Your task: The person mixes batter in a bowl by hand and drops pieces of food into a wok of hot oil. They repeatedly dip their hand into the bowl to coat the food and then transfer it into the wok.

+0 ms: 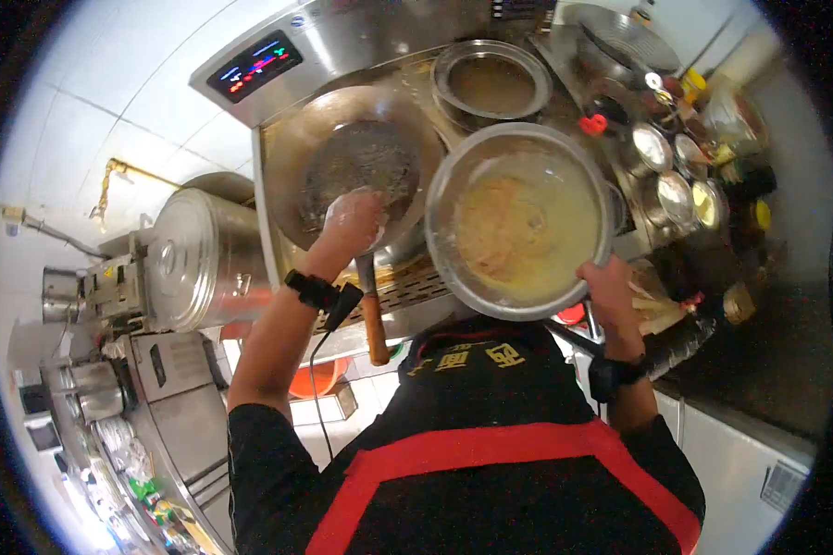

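Observation:
My left hand (356, 217) is over the near side of a large wok (292, 176), its fingers bunched and smeared with pale batter. Whether anything is inside those fingers is hidden. Dark, shiny liquid, apparently oil, lies in the wok. Below the hand, a wooden-handled utensil (375, 331) leans out over the stove's front edge. My right hand (611, 282) grips the lower right rim of a big metal bowl (440, 264), which is just right of the wok. Inside the bowl, a pinkish-tan mass (492, 231) lies in pale yellow batter (569, 242).
Behind the bowl stands a round metal pot (446, 79) of brownish liquid. Several seasoning containers (673, 197) crowd the right side. A lidded steel pot (187, 254) stands left of the stove, and an orange basin (317, 379) is on the floor.

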### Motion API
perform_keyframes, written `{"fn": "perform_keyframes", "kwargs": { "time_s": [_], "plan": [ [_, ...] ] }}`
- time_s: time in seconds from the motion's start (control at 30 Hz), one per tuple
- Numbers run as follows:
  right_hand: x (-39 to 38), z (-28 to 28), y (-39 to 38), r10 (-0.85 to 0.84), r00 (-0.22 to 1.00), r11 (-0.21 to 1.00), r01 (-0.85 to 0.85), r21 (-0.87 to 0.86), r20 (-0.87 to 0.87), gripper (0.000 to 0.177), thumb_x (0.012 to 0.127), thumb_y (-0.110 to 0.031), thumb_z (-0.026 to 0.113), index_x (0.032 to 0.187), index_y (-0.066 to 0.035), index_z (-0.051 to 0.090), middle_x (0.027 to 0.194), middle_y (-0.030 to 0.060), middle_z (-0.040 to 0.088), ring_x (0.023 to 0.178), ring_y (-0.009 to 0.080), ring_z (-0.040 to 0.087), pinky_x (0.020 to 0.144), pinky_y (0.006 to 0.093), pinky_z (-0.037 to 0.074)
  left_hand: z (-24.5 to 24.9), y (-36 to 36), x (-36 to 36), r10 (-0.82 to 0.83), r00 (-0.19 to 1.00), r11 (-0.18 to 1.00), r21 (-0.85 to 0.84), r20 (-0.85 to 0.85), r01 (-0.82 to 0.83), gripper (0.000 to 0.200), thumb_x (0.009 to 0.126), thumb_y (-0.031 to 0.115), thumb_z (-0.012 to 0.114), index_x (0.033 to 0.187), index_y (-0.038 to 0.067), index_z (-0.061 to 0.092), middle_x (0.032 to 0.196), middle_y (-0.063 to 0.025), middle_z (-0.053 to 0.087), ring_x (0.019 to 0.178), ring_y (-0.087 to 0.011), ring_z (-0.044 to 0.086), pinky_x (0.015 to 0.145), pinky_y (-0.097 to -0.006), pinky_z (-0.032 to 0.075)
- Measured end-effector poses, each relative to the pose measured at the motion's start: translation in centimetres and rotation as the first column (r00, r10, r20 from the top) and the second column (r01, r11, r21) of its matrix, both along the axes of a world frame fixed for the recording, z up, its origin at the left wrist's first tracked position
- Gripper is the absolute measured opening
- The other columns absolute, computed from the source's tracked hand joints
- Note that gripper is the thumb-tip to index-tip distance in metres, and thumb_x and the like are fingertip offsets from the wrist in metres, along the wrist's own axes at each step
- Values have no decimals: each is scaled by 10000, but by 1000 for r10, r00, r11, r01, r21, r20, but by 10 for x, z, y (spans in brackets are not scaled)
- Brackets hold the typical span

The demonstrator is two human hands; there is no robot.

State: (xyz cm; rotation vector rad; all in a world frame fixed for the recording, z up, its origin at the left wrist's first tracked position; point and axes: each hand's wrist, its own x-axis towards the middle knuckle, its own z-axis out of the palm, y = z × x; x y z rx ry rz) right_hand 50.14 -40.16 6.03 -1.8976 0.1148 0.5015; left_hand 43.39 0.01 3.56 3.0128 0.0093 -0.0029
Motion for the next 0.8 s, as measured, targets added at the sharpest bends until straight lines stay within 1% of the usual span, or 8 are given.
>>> {"fn": "perform_keyframes", "kwargs": {
  "time_s": [0.07, 0.13, 0.23, 0.3, 0.43, 0.53, 0.63, 0.8],
  "plan": [
    [7, -27, -1, 59, 993, 997, -64, 52, 100, 397, 714, -101, 550, 1082, 45, 584, 964, 133, 656, 841, 238, 626, 766, 349, 499, -7, -28, 12, -113, 992, 994, 13, 52, 112, 166, 745, 158, 619, 874, 60, 658, 829, -161, 623, 814, -344, 625, 733, -442, 504],
    [8, -29, 6, 77, 994, 987, -87, 137, 78, 396, 715, -104, 553, 1082, 41, 583, 961, 126, 656, 841, 226, 622, 757, 348, 499, -22, -65, 27, -167, 942, 920, -298, 291, 255, 149, 751, 141, 598, 854, 49, 654, 812, -156, 617, 793, -349, 617, 716, -465, 493],
    [6, -34, 12, 118, 992, 974, -126, 187, 52, 390, 720, -109, 559, 1080, 38, 579, 947, 114, 653, 832, 207, 615, 738, 347, 498, -53, -107, 61, -258, 964, 962, -75, 66, 263, 167, 732, 146, 607, 851, 42, 664, 810, -156, 624, 778, -353, 611, 675, -481, 484],
    [4, -27, 19, 133, 990, 979, -139, 148, 51, 385, 724, -112, 562, 1078, 39, 576, 938, 109, 651, 824, 200, 611, 728, 347, 497, -53, -138, 75, -62, 995, 921, -380, 76, 87, 135, 718, 132, 611, 800, 48, 678, 791, -152, 632, 768, -341, 619, 649, -490, 480],
    [-1, -23, 23, 131, 991, 984, -134, 120, 31, 383, 739, -106, 572, 1091, 44, 565, 951, 98, 635, 832, 189, 603, 739, 335, 492, -48, -174, 72, -182, 968, 945, -242, 172, 221, 84, 698, 81, 609, 737, 16, 645, 773, -206, 627, 748, -358, 628, 667, -454, 509],
    [-3, -39, 19, 84, 995, 991, -79, 112, -48, 365, 743, -76, 575, 1085, 50, 561, 970, 92, 624, 839, 183, 600, 739, 330, 497, -69, -189, 80, 106, 994, 910, -403, 9, -93, 100, 680, 72, 615, 741, -2, 645, 761, -226, 628, 729, -376, 630, 649, -463, 512],
    [-6, -21, 26, 87, 992, 989, -75, 129, -91, 352, 754, -141, 630, 1043, 47, 564, 943, 137, 640, 825, 229, 621, 729, 364, 500, -85, -193, 83, 30, 999, 933, -359, 20, -21, 75, 671, 115, 655, 711, 55, 672, 718, -182, 628, 643, -317, 634, 583, -433, 513],
    [10, -60, 7, 95, 995, 993, -94, 65, -15, 415, 733, -139, 626, 1097, 42, 542, 987, 137, 634, 869, 233, 615, 774, 370, 492, -99, -185, 85, -125, 980, 829, -527, 157, 190, 115, 686, 91, 636, 744, -2, 670, 808, -245, 653, 714, -397, 644, 637, -450, 527]
  ]
}}
